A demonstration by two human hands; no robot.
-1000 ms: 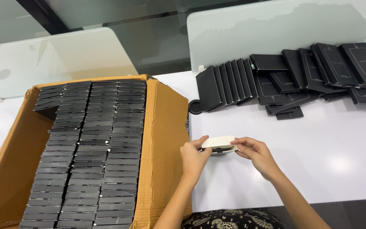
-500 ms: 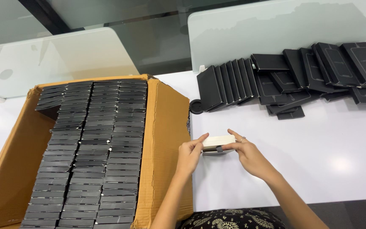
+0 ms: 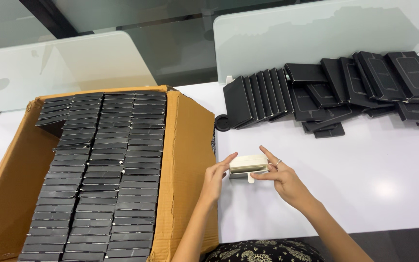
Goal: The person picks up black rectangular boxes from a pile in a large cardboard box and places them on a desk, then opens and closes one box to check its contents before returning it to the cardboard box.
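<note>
Both hands hold a small cream-white box (image 3: 248, 164) just above the white table (image 3: 345, 194), beside the cardboard carton. My left hand (image 3: 216, 178) grips its left end with fingers and thumb. My right hand (image 3: 280, 175), with a ring on one finger, pinches its right end, index finger raised along the top. The box's lower part shows a small tab at its bottom edge.
A large open cardboard carton (image 3: 190, 145) at left is packed with rows of flat black boxes (image 3: 103, 170). More black boxes (image 3: 335, 90) stand and lie in a fallen row across the table's back. A frosted divider panel (image 3: 316, 34) stands behind them.
Both hands with the white box have shifted slightly left and toward the carton; the right hand's fingers moved from wrapping the end to pinching it.
</note>
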